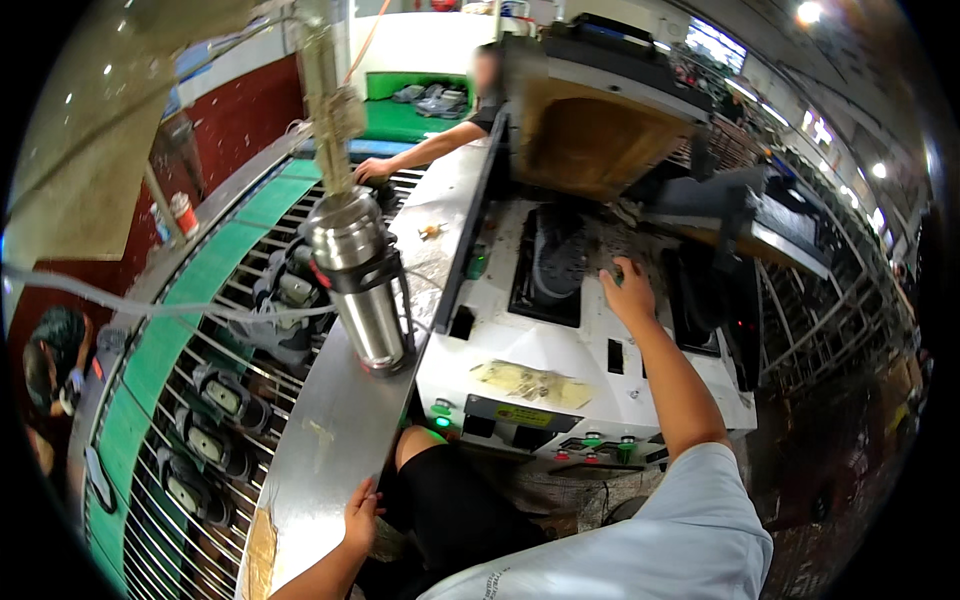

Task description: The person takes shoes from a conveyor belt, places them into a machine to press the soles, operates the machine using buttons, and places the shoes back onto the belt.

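Note:
My right hand (pixel 630 290) reaches over the white machine (pixel 450 355), just right of a dark shoe (pixel 560 255) set in the machine's black recess. Its thumb and fingers are apart, and I see nothing held between them. A small gap shows between the fingertips and the shoe. My left hand (pixel 361 517) is at the near edge of the metal ledge (pixel 310 470), its fingers loosely bent and apart, with nothing visible in them. Whether it touches the ledge I cannot tell.
A steel vacuum flask (pixel 365 290) stands on the ledge. Left of it, several grey shoes (pixel 225 395) lie on a roller conveyor with a green strip (pixel 150 375). A co-worker's hand (pixel 372 170) is at its far end. A raised press head (pixel 600 120) overhangs the machine.

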A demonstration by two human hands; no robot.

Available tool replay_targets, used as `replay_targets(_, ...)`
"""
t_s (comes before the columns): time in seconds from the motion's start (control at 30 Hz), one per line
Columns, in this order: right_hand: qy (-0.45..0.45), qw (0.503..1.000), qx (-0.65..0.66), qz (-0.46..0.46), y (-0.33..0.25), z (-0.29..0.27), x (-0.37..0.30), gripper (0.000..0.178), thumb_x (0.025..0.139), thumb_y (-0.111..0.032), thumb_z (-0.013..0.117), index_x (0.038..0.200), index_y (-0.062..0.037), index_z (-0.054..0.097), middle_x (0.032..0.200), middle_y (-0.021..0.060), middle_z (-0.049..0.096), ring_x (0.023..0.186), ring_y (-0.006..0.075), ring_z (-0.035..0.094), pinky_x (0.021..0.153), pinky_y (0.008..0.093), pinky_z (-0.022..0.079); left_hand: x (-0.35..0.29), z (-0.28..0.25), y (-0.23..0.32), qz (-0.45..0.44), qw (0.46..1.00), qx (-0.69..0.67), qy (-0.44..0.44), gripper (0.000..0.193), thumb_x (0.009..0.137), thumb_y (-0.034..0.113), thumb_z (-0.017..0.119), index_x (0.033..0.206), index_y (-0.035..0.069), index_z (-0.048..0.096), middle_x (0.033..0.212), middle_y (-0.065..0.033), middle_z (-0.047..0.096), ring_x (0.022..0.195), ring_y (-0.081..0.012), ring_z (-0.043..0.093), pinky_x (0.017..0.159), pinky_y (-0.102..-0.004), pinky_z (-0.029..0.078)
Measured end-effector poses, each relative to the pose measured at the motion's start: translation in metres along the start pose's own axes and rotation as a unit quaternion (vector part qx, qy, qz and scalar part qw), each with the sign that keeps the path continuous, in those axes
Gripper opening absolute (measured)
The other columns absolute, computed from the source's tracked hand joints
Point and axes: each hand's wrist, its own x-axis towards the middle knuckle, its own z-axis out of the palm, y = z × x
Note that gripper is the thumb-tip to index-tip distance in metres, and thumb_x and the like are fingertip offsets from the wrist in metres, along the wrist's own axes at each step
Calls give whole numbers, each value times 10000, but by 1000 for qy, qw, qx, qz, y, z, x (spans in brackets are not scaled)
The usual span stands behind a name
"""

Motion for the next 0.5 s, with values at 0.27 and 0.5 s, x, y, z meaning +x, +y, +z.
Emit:
replay_targets(0.27, 74, 980, -146, 111, 165, -91, 3, 670, 727, -370, 708, 1303, -134, 461, 1266, 178, 489, 1201, 370, 440, 995, 469, 379, 71, 177, 12, -6, 933, -303, -195, 648, 984, 415, 351, 1472, 38, 154, 1533, -53, 174, 1404, -254, 168, 1120, -402, 153)
replay_targets(0.5, -133, 938, -163, 275, 184, -121, 68, 1063, 665, -542, 712, 1491, -164, 160, 1466, 201, 311, 1336, 385, 316, 1074, 471, 297, 34, 136, -17, -40, 975, -218, 4, 277, 877, 283, 534, 1040, 61, 558, 997, -95, 613, 922, -290, 594, 833, -420, 467)
